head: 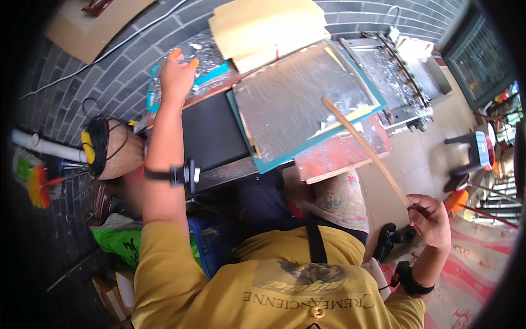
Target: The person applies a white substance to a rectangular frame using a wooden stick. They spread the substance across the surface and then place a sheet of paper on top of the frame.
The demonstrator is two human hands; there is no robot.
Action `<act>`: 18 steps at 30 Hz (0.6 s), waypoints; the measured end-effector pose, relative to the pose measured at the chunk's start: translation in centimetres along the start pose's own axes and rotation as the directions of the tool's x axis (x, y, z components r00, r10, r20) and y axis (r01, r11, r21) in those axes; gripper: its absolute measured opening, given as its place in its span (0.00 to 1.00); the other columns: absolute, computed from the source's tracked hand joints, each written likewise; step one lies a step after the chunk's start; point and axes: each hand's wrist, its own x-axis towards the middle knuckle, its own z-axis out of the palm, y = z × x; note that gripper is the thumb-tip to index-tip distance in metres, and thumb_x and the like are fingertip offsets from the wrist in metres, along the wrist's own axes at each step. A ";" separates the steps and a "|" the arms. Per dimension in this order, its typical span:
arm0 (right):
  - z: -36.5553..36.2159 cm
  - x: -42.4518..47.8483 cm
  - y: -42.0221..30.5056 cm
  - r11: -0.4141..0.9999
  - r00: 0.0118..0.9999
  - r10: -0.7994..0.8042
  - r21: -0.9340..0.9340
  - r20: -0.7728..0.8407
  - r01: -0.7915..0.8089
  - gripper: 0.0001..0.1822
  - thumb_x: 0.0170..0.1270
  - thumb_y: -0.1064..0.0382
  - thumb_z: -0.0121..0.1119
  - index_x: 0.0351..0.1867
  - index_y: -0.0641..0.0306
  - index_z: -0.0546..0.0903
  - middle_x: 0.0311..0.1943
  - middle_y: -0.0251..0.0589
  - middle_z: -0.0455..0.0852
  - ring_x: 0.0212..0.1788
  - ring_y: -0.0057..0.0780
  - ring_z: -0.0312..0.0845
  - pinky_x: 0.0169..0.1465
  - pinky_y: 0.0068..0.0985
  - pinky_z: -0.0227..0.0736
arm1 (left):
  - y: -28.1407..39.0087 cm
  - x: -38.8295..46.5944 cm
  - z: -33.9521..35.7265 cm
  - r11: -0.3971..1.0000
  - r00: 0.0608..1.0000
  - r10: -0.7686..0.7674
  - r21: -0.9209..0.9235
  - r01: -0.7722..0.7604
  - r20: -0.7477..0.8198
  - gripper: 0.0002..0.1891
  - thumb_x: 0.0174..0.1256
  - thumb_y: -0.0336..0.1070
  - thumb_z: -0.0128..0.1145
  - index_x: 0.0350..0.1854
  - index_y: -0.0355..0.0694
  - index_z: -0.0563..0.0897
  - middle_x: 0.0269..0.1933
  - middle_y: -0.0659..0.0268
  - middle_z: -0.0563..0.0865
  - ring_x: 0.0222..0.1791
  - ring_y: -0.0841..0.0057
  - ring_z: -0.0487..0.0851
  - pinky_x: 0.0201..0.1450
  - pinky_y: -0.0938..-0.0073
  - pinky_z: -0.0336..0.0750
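My left hand (177, 78) reaches out over a teal-edged tray (153, 107) of silvery foil scraps (201, 51). Orange covers sit on some of its fingertips, which are apart with nothing visible between them. At the right, my right hand (431, 222) grips one end of a long, flat wooden stick (370, 152). The stick's other end lies over a dark grey, wrinkled sheet (300, 98) on a teal-edged board (269, 164). Pale paper edges and small silvery flakes show along the sheet's right and lower borders.
Tan paper sheets (267, 28) stand behind the board, against the brick wall. A black panel (213, 127) lies to its left, a worn red board (345, 152) below. Right of it is a metal frame (386, 70) with foil bits. A stool (470, 152) stands on the floor.
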 end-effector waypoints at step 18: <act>-2.5 -2.8 2.3 0.994 0.998 -0.058 -0.092 0.002 0.058 0.14 0.56 0.80 0.57 0.46 0.75 0.81 0.23 0.33 0.79 0.25 0.15 0.73 0.30 0.18 0.70 | 15.2 -19.2 6.7 0.934 0.768 0.203 -0.355 0.033 0.607 0.36 0.57 0.31 0.66 0.66 0.25 0.63 0.34 0.60 0.86 0.32 0.72 0.84 0.40 0.73 0.78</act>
